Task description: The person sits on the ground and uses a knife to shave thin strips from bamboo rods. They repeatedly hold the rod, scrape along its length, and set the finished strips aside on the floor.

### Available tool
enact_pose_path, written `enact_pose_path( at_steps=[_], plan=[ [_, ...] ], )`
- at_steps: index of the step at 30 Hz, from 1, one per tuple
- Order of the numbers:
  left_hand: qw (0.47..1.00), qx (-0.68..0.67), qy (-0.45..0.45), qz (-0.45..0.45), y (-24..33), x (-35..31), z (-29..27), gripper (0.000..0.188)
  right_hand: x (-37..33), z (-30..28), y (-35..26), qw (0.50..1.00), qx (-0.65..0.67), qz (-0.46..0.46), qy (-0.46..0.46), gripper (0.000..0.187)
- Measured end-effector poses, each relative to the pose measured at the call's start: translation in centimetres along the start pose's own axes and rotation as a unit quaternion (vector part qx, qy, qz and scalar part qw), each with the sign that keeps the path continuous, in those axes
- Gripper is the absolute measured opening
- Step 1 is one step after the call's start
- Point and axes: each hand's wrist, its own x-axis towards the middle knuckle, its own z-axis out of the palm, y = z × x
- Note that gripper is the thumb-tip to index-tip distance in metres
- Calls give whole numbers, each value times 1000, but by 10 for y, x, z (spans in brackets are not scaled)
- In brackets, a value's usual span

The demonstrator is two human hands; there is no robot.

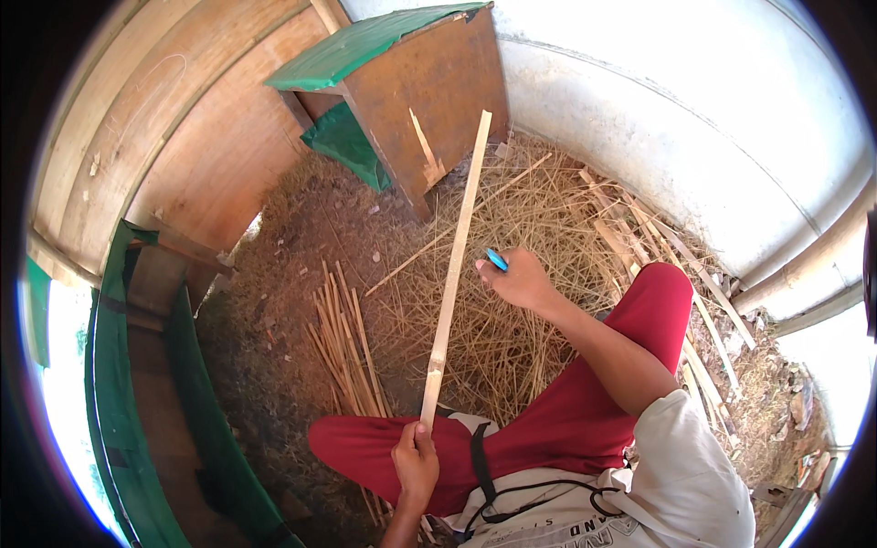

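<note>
A long, flat bamboo strip (454, 256) slants up and away from my lap, its far end in front of the wooden box. Around its near end, my left hand (416, 464) is closed, thumb along the strip, over my left leg. To the right of the strip's middle, my right hand (521, 279) is closed around a small bright blue object (496, 260). Only its blue end sticks out toward the strip; the rest is hidden in the fist, so its kind cannot be told. The right hand appears apart from the strip.
Thin bamboo sticks (343, 338) lie bundled beyond my left knee. Loose straw-like shavings (539, 201) cover the ground ahead. Longer split strips (699, 283) lie at the right. A wooden box with a green cover (425, 87) stands ahead; a green-edged bench (164, 384) is at the left.
</note>
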Motion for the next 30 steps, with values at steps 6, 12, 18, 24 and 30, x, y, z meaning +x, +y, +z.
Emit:
enact_pose_path(
  at_steps=[6, 12, 18, 24, 30],
  plan=[
    [999, 36, 1, 25, 2, -2, 2, 27, -15, -1, -9, 978, -201, -60, -9, 30],
    [996, -55, -64, -41, 7, 1, 16, 32, -39, 25, 0, 942, -298, -128, -84, 22],
    [998, -31, -62, 3, 23, 11, 26, 41, -50, 26, -10, 940, -298, -114, -124, 20],
    [993, -107, -23, 34, 8, 14, 47, 42, -45, 28, -9, 944, -290, -92, -129, 21],
    [997, -61, -39, -18, 31, 15, 44, 44, -46, 29, -7, 942, -301, -111, -100, 21]
  ],
)
